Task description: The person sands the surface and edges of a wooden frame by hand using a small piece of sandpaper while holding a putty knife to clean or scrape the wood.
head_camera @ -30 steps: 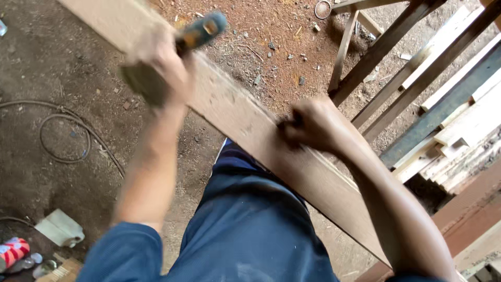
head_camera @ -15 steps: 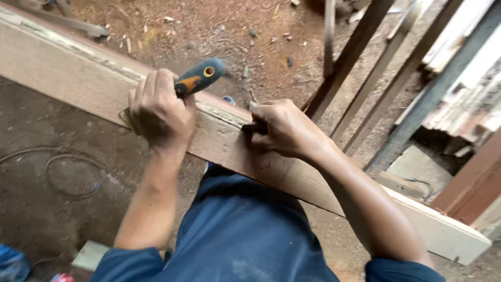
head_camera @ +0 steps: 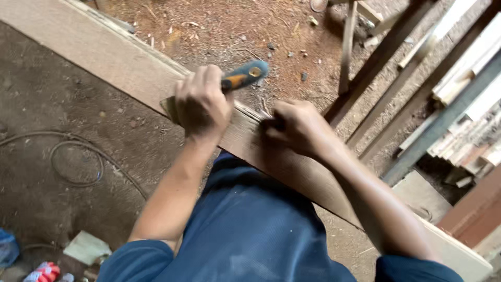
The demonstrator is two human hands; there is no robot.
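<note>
Plank (head_camera: 120,62) shifted; left hand (head_camera: 202,102) grip clenched round blue-handled tool (head_camera: 244,75), right hand (head_camera: 295,128) fisted; red-white packet (head_camera: 43,271) bottom-left.

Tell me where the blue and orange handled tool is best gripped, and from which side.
Probably the handle, from above. It juts up and right past the left hand, clear of the wooden plank. The working end lies low against the plank under that hand, mostly hidden.
</note>
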